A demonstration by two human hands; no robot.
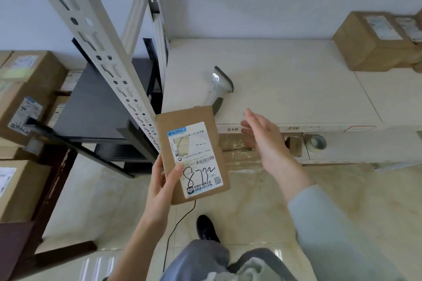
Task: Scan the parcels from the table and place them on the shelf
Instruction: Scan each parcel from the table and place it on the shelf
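One parcel (191, 155) gripped by left hand (162, 185) fingers, right hand (262, 137) empty

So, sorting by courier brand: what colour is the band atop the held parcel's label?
Blue, on the white label of the parcel; head view.

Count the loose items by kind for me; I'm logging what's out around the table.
Parcel in left hand: 1
Boxes on the table: at least 1; a second is cut off by the frame edge
Scanner: 1
Tape roll: 1
Total: 4 clearly seen
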